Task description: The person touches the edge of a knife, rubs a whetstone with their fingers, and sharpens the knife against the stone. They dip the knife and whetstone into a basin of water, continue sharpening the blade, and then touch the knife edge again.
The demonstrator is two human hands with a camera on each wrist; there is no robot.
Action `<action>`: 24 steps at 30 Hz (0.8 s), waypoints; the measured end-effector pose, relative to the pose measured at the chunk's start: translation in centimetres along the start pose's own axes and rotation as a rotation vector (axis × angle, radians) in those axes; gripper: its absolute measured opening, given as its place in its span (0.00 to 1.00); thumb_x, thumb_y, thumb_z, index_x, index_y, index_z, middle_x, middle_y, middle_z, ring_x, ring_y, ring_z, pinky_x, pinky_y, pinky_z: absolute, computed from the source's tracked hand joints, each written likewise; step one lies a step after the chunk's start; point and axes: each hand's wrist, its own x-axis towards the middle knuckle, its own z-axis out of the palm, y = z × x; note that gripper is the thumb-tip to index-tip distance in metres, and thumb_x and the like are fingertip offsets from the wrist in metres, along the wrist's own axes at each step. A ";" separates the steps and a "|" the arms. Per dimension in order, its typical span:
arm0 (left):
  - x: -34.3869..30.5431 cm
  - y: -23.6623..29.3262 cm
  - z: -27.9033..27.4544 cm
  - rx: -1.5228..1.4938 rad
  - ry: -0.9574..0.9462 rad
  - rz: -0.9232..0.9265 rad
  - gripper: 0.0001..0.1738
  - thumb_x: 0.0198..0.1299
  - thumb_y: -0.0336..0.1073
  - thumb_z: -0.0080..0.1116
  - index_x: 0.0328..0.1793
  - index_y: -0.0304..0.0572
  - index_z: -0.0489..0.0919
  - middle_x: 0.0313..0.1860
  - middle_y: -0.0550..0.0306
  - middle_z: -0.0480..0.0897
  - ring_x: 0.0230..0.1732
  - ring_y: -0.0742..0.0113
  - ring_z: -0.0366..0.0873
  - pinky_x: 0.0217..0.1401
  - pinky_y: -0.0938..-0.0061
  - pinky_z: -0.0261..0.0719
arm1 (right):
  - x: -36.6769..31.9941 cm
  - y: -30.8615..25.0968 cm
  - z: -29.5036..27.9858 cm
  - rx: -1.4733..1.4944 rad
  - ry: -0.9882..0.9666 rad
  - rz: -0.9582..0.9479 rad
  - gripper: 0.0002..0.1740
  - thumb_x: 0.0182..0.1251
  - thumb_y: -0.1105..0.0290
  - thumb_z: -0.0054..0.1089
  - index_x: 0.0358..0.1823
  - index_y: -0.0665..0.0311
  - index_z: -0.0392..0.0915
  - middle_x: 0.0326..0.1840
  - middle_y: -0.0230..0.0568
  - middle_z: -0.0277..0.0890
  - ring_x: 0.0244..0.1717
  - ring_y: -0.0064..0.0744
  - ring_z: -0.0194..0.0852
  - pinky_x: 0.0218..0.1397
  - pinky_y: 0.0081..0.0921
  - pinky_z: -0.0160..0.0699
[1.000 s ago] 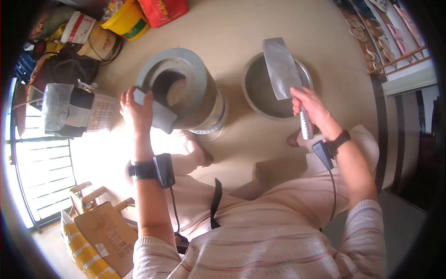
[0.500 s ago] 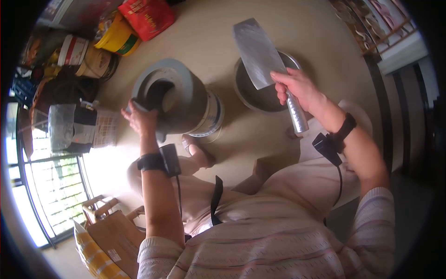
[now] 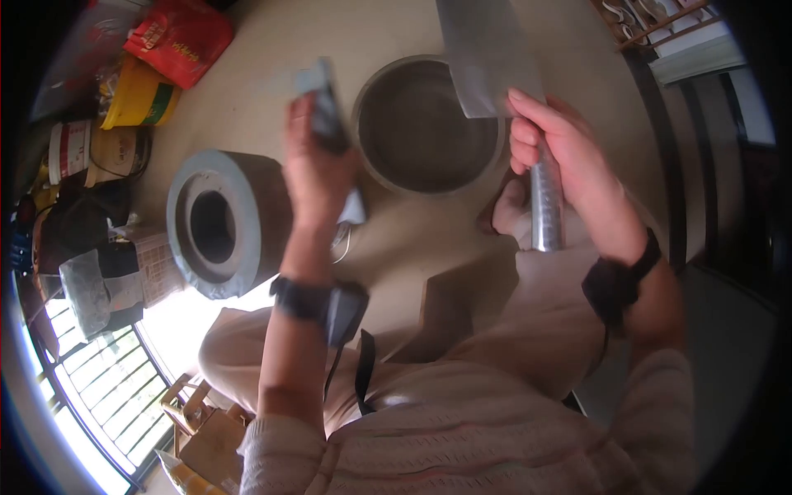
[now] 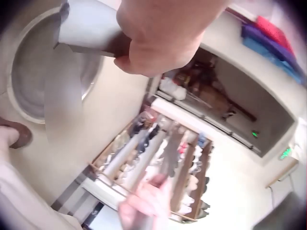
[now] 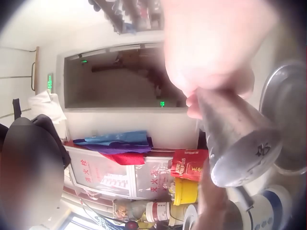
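My left hand point(image 3: 318, 177) grips a grey rectangular block point(image 3: 327, 115), which looks like a whetstone, between the grey hollow cylinder point(image 3: 268, 214) and the round metal basin point(image 3: 367, 124). The block is blurred; in the left wrist view its pale side point(image 4: 91, 24) shows beyond my fingers. My right hand point(image 3: 569, 153) holds a cleaver point(image 3: 487, 58) by its metal handle point(image 3: 546, 206), the thumb up near the blade. The wide blade overlaps the basin's right side in the head view. In the right wrist view the handle's end point(image 5: 249, 153) points toward the camera.
Beneath the grey cylinder stands a white bucket point(image 5: 273, 211). A yellow bucket point(image 3: 140, 95), a red bag point(image 3: 181, 37) and other containers line the far left. A shoe rack point(image 4: 158, 165) stands to the right. My knees flank a dark brown block point(image 3: 466, 293).
My left hand has carried the grey block from the cylinder's near-left side rightward and forward, toward the basin. My right hand still holds the cleaver, raised forward. The view has shifted rightward.
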 end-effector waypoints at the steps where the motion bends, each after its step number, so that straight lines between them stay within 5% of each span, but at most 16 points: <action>1: 0.6 -1.8 3.3 0.020 -0.072 0.020 0.46 0.36 0.25 0.66 0.68 0.47 0.64 0.70 0.41 0.60 0.68 0.46 0.63 0.68 0.63 0.66 | -0.2 -0.1 -0.3 0.016 0.032 0.007 0.11 0.67 0.61 0.57 0.35 0.59 0.68 0.18 0.26 0.63 0.17 0.20 0.62 0.23 0.23 0.67; 9: 0.7 -12.9 20.7 0.327 -0.301 -0.087 0.44 0.37 0.22 0.62 0.68 0.46 0.63 0.71 0.39 0.56 0.65 0.38 0.62 0.67 0.59 0.66 | 0.3 0.1 -2.6 -0.070 0.323 0.120 0.10 0.69 0.61 0.53 0.35 0.59 0.68 0.13 0.25 0.59 0.12 0.20 0.59 0.19 0.23 0.59; 19: -1.3 -19.7 23.0 0.656 -0.357 -0.100 0.47 0.42 0.27 0.65 0.71 0.49 0.56 0.69 0.37 0.56 0.65 0.38 0.60 0.64 0.55 0.66 | 1.7 0.7 -2.7 -0.074 0.360 0.192 0.10 0.71 0.62 0.49 0.37 0.60 0.70 0.12 0.25 0.58 0.10 0.21 0.57 0.15 0.23 0.57; 21: -1.6 -19.2 22.7 0.727 -0.465 -0.281 0.49 0.41 0.30 0.67 0.72 0.47 0.54 0.65 0.37 0.61 0.65 0.40 0.62 0.59 0.53 0.68 | 1.8 0.5 -2.1 -0.060 0.372 0.216 0.09 0.71 0.62 0.49 0.37 0.60 0.70 0.12 0.25 0.58 0.10 0.21 0.57 0.16 0.23 0.58; 24: -1.3 -18.6 22.3 0.628 -0.445 -0.298 0.50 0.40 0.29 0.67 0.72 0.44 0.54 0.56 0.38 0.70 0.59 0.40 0.68 0.56 0.51 0.71 | 1.9 0.1 -0.9 -0.072 0.400 0.233 0.10 0.71 0.62 0.50 0.36 0.60 0.69 0.12 0.26 0.59 0.11 0.21 0.58 0.16 0.23 0.58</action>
